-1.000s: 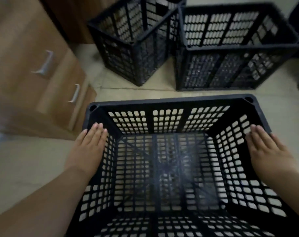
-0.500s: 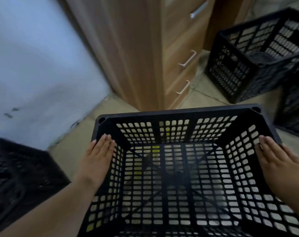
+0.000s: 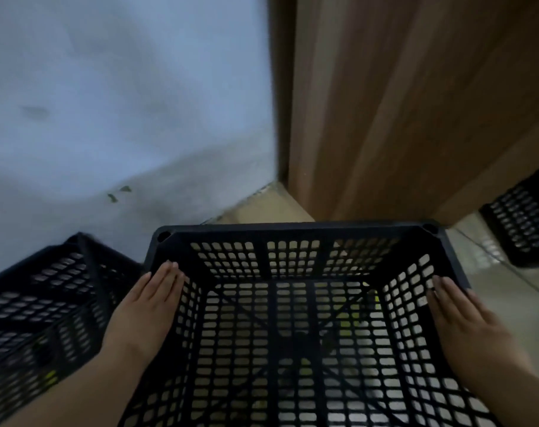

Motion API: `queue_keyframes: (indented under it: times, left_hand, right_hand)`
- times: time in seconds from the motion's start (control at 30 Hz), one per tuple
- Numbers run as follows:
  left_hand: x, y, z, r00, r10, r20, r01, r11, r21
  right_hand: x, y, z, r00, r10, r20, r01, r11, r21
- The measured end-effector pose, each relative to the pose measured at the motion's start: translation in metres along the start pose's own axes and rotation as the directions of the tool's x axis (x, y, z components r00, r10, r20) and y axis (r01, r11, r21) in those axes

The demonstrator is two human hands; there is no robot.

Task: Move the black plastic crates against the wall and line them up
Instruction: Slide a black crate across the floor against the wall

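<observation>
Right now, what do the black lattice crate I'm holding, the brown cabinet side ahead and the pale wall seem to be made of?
Black lattice crate: moulded plastic, matte, judging by its uniform grid holes and rounded rim corners. Brown cabinet side: wood-grain board, probably laminate, smooth with streaky grain. Pale wall: likely painted plaster, matte with scuffs and stains.

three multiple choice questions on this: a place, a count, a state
1. Where is the brown wooden cabinet from the held black plastic lattice crate?
A behind-left
B ahead-right
C inside it

2. How many black crates show?
A two
B three
C five

3. How do the left hand and right hand lie on it?
A flat, fingers straight
B fists
C off it

B: the cabinet stands beyond its far right corner.
B: one held, a black crate at left, a black crate at right.
A: palms press its sides.
</observation>
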State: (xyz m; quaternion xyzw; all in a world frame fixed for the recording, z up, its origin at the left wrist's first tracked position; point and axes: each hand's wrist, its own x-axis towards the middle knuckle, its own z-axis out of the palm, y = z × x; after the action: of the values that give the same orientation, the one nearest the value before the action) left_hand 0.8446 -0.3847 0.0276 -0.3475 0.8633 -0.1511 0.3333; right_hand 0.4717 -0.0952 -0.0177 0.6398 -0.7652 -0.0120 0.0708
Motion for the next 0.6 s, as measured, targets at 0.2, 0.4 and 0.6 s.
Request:
queue_keyframes:
  times: [0.2, 0.4, 0.6]
  left_hand:
    - [0.024, -0.044, 0.028, 0.997, -0.052, 0.064, 0.058, 0.995, -0.085]
    - [0.058, -0.06, 0.049, 0.989, -0.115, 0.095, 0.13, 0.975, -0.177]
    - [0.102, -0.074, 0.06, 0.974, -0.203, 0.103, 0.222, 0.948, -0.226]
  right_hand:
    - [0.089, -0.016, 0.024, 0.995, -0.094, 0.033, 0.094, 0.995, -0.019]
    - [0.191, -0.013, 0.034, 0.97, -0.136, 0.2, 0.176, 0.964, -0.197]
    - [0.282, -0.016, 0.06, 0.931, -0.226, 0.287, 0.322, 0.879, -0.352]
